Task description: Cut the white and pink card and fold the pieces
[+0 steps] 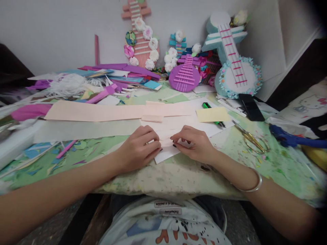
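Close to the table's front edge, my left hand [143,147] and my right hand [194,143] face each other over white paper [163,157]. Fingertips of both are pinched together on a small pale pink paper strip [166,140] that spans the gap; its ends are hidden by the fingers. Just beyond lies a long pale pink paper piece [94,111] with a shorter folded piece [152,118] at its edge. A yellow paper rectangle [213,114] covers part of a green-handled craft knife [205,105] beyond my right hand.
Gold-handled scissors [251,139], a black phone [251,107] and a blue glue gun [293,136] lie at right. Paper scraps [38,149] and a purple strip [66,148] litter the left. Decorated paper instruments, including a purple one [184,77], stand against the wall.
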`<state>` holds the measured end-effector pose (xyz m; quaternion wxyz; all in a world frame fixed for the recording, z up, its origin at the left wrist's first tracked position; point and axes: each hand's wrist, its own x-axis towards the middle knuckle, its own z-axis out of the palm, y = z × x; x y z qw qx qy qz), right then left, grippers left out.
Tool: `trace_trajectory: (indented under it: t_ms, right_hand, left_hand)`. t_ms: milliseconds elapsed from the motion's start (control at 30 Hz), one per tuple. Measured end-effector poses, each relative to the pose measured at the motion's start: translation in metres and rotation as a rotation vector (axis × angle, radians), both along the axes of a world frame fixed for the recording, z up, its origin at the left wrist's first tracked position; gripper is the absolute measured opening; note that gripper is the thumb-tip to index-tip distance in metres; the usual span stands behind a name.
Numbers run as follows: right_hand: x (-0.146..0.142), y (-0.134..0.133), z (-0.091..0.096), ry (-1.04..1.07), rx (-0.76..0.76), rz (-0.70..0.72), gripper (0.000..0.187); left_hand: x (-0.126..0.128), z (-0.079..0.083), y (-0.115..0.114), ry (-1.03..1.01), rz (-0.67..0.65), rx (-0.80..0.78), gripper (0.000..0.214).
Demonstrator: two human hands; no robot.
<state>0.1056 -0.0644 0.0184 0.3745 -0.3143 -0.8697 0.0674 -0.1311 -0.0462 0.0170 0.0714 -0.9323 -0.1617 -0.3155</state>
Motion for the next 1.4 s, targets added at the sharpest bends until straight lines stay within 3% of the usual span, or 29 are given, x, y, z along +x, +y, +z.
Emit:
trace_trajectory:
  t_ms: [233, 467, 867, 1133, 1400]
  right_hand:
    - [0.006, 0.004, 0.001, -0.067, -0.085, 0.016, 0.026]
    - [0.011, 0.009, -0.003, -0.070, -0.057, -0.009, 0.014]
    - [0.014, 0.005, 0.006, -0.138, -0.192, 0.042, 0.015]
    - [0.014, 0.007, 0.007, -0.076, -0.435, -0.101, 0.011]
    - [0.014, 0.011, 0.004, 0.076, -0.641, -0.098, 0.009]
  left_hand:
    - [-0.002, -0.003, 0.003, 0.015, 0.005, -0.146, 0.013]
    - [-0.006, -0.002, 0.004, -0.026, 0.060, -0.388, 0.005]
    - [-0.007, -0.001, 0.005, -0.075, 0.004, -0.487, 0.006]
    - [-0.008, -0.001, 0.006, -0.075, 0.049, -0.566, 0.007]
    - [-0.005, 0.000, 0.006, -0.048, 0.069, -0.644, 0.010]
